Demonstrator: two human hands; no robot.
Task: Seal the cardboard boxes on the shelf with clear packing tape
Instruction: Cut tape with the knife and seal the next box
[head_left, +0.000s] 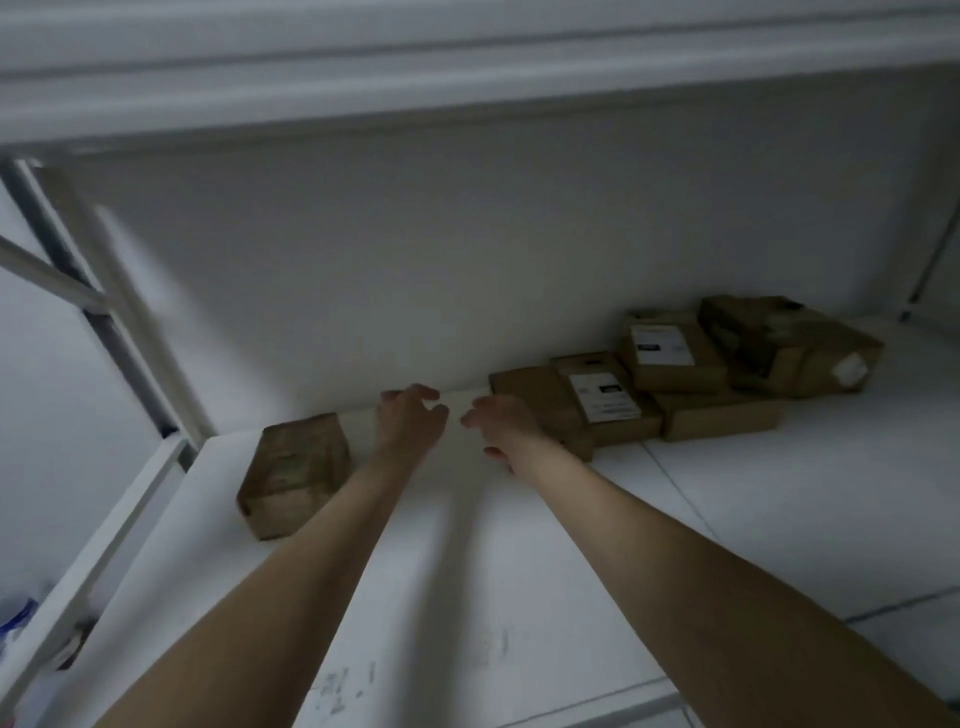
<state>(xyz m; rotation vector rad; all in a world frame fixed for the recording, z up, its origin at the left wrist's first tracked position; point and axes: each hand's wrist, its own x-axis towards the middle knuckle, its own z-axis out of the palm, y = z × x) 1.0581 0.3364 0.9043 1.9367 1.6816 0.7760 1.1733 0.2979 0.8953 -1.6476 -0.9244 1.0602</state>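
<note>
Left hand (410, 418) and right hand (498, 428) reach in, fingers loose, holding nothing; best slide the nearest box (540, 395), at three o'clock, forward squarely.

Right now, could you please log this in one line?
left hand open; right hand open; both above shelf; lone box at left; tape unseen

A plain white wall (467, 234) stood just beyond the left hand (410, 415), a white shelf board (779, 519) beneath it, a white metal upright (119, 322) well to its left; the light was dim.

Storeroom: white metal shelving (779, 519) w/ labelled cardboard parcels (675, 353).
</note>
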